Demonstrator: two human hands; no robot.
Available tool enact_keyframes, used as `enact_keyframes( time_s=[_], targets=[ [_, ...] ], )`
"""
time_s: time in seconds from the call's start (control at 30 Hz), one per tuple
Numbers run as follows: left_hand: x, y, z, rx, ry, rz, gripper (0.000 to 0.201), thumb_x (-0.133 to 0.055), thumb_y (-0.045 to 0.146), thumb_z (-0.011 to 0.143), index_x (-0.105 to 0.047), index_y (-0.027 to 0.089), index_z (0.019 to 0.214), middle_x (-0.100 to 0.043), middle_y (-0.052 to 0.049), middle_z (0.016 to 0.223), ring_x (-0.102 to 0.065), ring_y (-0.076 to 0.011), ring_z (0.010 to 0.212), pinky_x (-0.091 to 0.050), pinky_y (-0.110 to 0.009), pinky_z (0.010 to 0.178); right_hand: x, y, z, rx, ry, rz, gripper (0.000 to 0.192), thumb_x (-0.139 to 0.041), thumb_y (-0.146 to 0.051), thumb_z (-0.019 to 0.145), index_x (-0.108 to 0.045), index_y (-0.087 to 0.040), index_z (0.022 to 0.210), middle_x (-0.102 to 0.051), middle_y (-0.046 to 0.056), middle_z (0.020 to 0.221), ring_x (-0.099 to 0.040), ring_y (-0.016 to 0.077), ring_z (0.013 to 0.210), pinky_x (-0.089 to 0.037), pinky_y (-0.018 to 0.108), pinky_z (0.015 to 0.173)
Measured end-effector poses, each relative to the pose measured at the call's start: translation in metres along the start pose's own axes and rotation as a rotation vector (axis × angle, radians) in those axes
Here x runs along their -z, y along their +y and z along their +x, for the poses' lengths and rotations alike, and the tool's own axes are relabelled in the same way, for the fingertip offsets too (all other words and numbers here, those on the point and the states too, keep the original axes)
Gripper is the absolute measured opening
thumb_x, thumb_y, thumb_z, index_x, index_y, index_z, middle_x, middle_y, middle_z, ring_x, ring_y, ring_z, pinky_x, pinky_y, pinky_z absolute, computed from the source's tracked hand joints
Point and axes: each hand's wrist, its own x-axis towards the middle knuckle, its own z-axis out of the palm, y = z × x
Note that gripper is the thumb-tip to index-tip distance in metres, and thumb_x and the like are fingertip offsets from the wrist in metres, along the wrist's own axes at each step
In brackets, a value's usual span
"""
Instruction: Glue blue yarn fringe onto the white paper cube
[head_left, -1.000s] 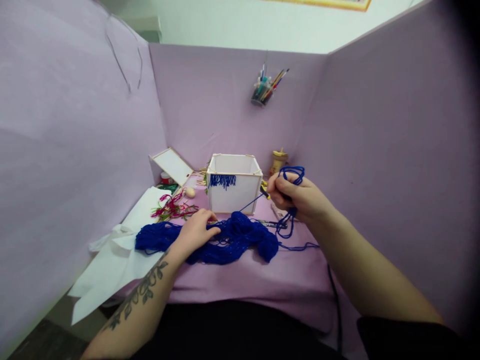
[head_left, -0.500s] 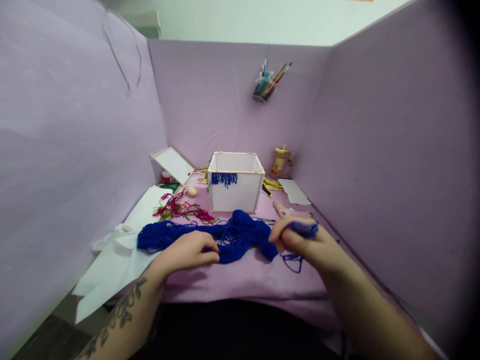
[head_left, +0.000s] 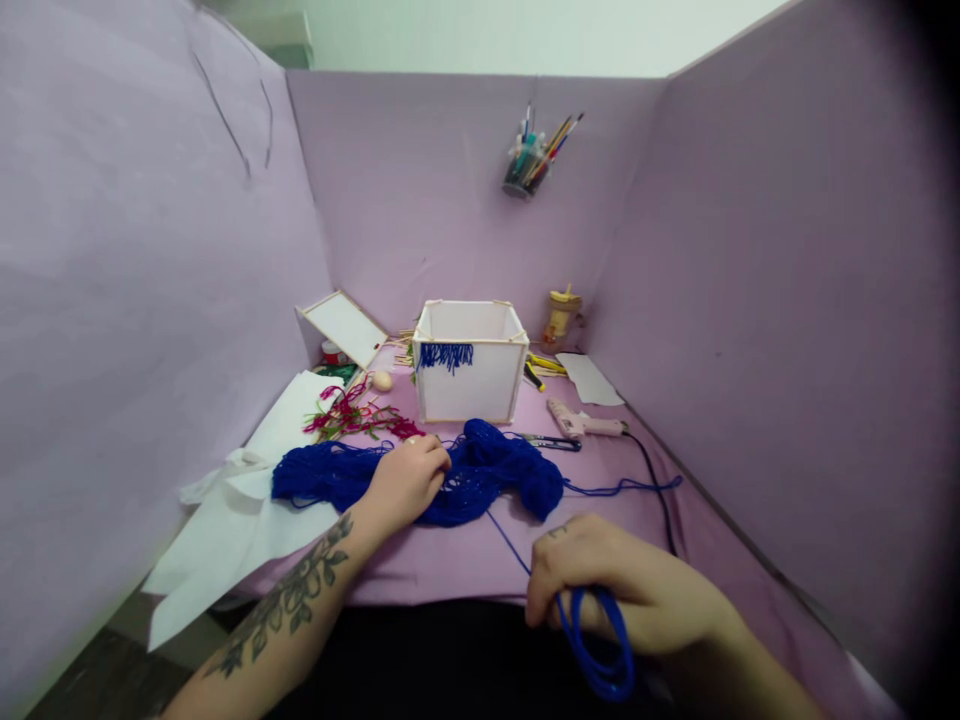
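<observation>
A tangled skein of blue yarn [head_left: 510,472] stretches across the front of the table. My left hand [head_left: 409,480] rests on its middle, fingers curled down into the strands. Lower and to the right, my right hand [head_left: 600,575] is closed around several loops of blue yarn [head_left: 616,655]. A single taut strand runs from it back to the skein. Behind the skein stands an open white box [head_left: 476,390] edged with thin sticks. Short blue yarn pieces [head_left: 444,356] hang as a fringe from its upper left front.
Right of the skein lie thread snips [head_left: 555,442] and a pink glue gun [head_left: 589,422] with a black cord. Magenta and green yarn scraps [head_left: 360,412] and white sheets [head_left: 240,525] are on the left. A framed white panel [head_left: 346,328] leans at the back left.
My right hand has come down toward the table's front edge, drawing a strand tight. My left hand has shifted slightly right and up on the skein. The glue gun and snips are now uncovered.
</observation>
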Motion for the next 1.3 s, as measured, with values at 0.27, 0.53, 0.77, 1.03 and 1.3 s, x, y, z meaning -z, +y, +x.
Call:
enact_keyframes(
  time_s=[0.27,0.53,0.77,1.03,1.3],
  targets=[
    [0.012,-0.010,-0.024,-0.174,-0.161,-0.244,0.021,-0.052,0.013,0.085,-0.070,0.021,0.092,-0.070,-0.003,0.097,-0.062,-0.0175,0.092,-0.046,-0.030,0.085,-0.003,0.002,0.001,0.012,-0.056,-0.016,0.045,-0.036,-0.042,0.100,-0.070,-0.014,0.090,-0.069,0.008,0.073,-0.061,0.0116,0.064,-0.046,0.021,0.064],
    [0.021,-0.022,0.015,0.021,0.073,-0.290,0.026,-0.052,0.011,0.081,-0.070,0.019,0.099,-0.070,-0.008,0.104,-0.062,-0.0225,0.099,-0.046,-0.038,0.092,0.042,0.009,0.042,-0.038,0.463,0.158,0.031,-0.052,-0.043,0.094,-0.068,-0.017,0.088,-0.066,0.004,0.073,-0.050,0.0075,0.048,-0.041,0.021,0.048],
    [0.002,-0.031,0.041,0.054,-0.022,-0.525,0.038,-0.059,0.010,0.068,-0.071,0.018,0.104,-0.072,-0.006,0.106,-0.064,-0.0223,0.099,-0.047,-0.034,0.092,0.077,0.043,0.104,-0.045,0.701,0.377,0.038,-0.066,-0.054,0.082,-0.066,-0.016,0.081,-0.064,0.001,0.070,-0.041,0.0037,0.042,-0.030,0.019,0.038],
    [-0.004,-0.044,0.043,0.195,-0.007,-0.720,0.036,-0.059,0.023,0.072,-0.069,0.013,0.105,-0.073,-0.008,0.093,-0.067,-0.0211,0.084,-0.052,-0.033,0.079,0.089,0.063,0.124,-0.036,0.859,0.447,0.031,-0.070,-0.046,0.078,-0.065,-0.015,0.076,-0.062,0.000,0.062,-0.040,0.0033,0.039,-0.026,0.019,0.036],
    [-0.004,-0.049,0.042,0.307,0.134,-0.905,0.042,-0.064,0.027,0.068,-0.067,0.012,0.107,-0.070,-0.009,0.096,-0.064,-0.0186,0.080,-0.051,-0.032,0.076,0.111,0.069,0.120,-0.116,1.031,0.525,0.028,-0.068,-0.043,0.078,-0.060,-0.017,0.074,-0.058,-0.004,0.059,-0.038,0.0024,0.036,-0.025,0.018,0.035]
  ],
)
